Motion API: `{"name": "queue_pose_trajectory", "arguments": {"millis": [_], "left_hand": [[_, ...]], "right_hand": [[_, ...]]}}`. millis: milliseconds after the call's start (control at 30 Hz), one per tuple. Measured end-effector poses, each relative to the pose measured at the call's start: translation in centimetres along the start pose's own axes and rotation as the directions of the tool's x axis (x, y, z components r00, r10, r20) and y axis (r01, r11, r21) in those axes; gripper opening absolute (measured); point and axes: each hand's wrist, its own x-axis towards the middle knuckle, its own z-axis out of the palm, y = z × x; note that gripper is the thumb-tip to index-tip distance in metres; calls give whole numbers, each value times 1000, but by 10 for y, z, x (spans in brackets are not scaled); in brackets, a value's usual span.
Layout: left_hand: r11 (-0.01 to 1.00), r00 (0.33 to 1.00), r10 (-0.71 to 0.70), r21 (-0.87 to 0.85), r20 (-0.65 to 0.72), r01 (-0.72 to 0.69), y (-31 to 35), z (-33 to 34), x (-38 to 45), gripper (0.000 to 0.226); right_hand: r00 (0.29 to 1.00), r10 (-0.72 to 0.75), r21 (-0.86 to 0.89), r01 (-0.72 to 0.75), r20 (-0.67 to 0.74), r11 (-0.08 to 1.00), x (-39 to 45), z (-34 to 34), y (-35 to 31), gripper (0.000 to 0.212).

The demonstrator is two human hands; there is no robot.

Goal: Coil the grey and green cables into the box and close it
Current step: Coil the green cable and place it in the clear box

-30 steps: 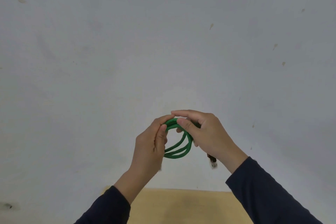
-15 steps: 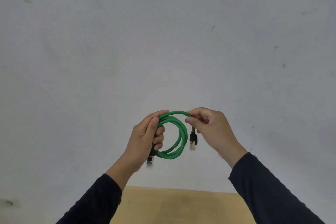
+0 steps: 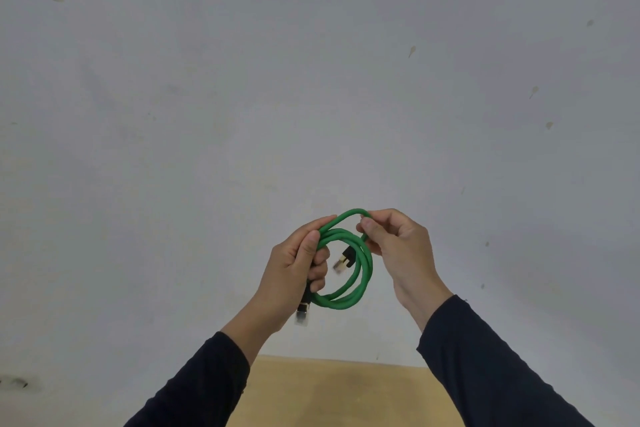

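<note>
The green cable (image 3: 360, 282) is wound into a small coil of about three loops, held up in the air in front of a grey wall. My left hand (image 3: 294, 274) grips the coil's left side, with one black plug (image 3: 302, 312) hanging below its fingers. My right hand (image 3: 394, 246) pinches the top right loop between thumb and fingers. The other black and gold plug (image 3: 344, 260) points into the middle of the coil. Neither the grey cable nor the box is in view.
A grey wall (image 3: 311, 80) with a few small marks fills most of the view. A strip of light wooden surface (image 3: 339, 392) shows at the bottom between my dark sleeves.
The hands have drawn apart and the coil has opened out into a wider ring. The free plug has swung from the right side into the middle of the coil.
</note>
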Motion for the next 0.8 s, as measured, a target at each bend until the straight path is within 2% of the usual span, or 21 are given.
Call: {"name": "queue_pose_trajectory", "arguments": {"millis": [67,133,233,333,433,500,533,600,667,800], "left_hand": [[1000,999,10,6,-38,-10,-1,0,2,33],[998,994,51,51,-101,-46,-2,-1,3,32],[990,977,110,109,-183,-91,-3,1,6,33],[988,960,132,107,-246,-109,-3,5,9,34],[989,951,132,98,-281,-108,-2,4,13,33],[988,949,137,107,-285,-110,-2,3,15,32],[986,949,142,121,-283,-112,-2,2,15,32],[982,948,150,154,-280,-110,-3,1,14,32],[982,946,145,163,-291,-100,-5,1,12,33],[983,944,117,174,-310,-64,-15,6,2,33]], "right_hand": [[992,95,86,-103,87,991,1,-1,-1,6],[951,202,161,-243,235,957,-1,-2,-2,5],[926,213,54,-241,311,969,-8,-1,-1,8],[963,100,-65,-87,249,994,-17,7,2,22],[967,-173,-179,206,185,962,-27,13,4,28],[909,-330,-251,392,256,885,-32,14,9,42],[862,-401,-307,490,308,816,-32,14,14,47],[762,-520,-430,647,386,630,-27,13,28,42],[728,-576,-474,683,372,556,-23,13,38,37],[735,-619,-466,667,277,582,-26,19,53,48]]}}
